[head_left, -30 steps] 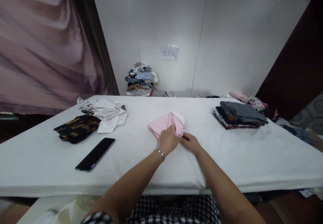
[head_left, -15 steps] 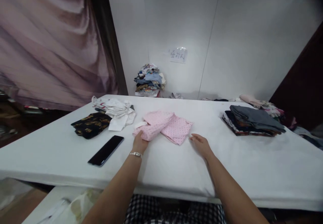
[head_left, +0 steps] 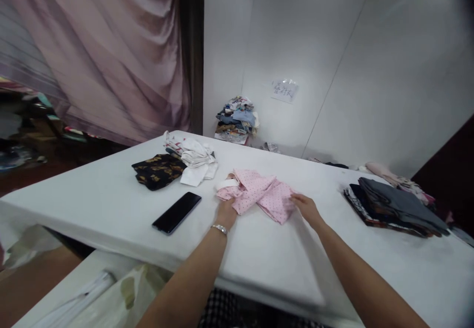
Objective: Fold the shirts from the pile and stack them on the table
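A pink polka-dot shirt [head_left: 255,190] lies bunched and partly folded on the white table, a white band showing at its left end. My left hand [head_left: 226,212], with a silver bracelet at the wrist, grips the shirt's lower left edge, its fingertips hidden by the cloth. At the shirt's right corner, my right hand [head_left: 306,206] pinches the fabric between thumb and fingers. To the left of my left hand lies a black phone [head_left: 177,213].
Behind the phone lie a black patterned garment [head_left: 159,171] and crumpled white clothes [head_left: 196,159]. A folded dark stack [head_left: 398,204] sits on the right of the white table [head_left: 99,200]. Piled clothes [head_left: 239,120] stand by the wall, near a pink curtain [head_left: 133,56].
My right hand has gone from beside the shirt to pinching its right corner. The shirt's left part has opened out, baring the white band. The view has turned left and tilted.
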Action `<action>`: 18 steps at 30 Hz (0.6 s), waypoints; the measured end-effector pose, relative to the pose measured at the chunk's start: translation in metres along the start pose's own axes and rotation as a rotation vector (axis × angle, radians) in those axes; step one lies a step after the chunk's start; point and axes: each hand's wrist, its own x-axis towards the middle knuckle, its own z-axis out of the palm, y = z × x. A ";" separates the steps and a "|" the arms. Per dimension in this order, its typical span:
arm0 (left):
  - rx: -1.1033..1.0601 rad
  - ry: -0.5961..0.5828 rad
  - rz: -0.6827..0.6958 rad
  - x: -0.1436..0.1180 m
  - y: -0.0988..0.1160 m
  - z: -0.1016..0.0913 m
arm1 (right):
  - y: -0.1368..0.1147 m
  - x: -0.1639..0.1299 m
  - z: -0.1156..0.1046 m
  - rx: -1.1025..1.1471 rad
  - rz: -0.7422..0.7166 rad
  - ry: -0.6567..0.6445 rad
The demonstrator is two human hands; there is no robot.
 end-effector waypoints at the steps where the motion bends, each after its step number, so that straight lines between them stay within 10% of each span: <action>1: 0.017 -0.010 0.009 0.000 -0.001 0.000 | -0.013 0.011 0.010 -0.046 -0.034 -0.023; 11: 0.073 -0.101 0.052 -0.004 -0.005 -0.003 | -0.101 0.088 0.164 -0.590 -0.227 -0.534; 18: 0.033 -0.148 0.034 -0.003 -0.007 -0.006 | -0.096 0.119 0.172 -0.614 -0.252 -0.539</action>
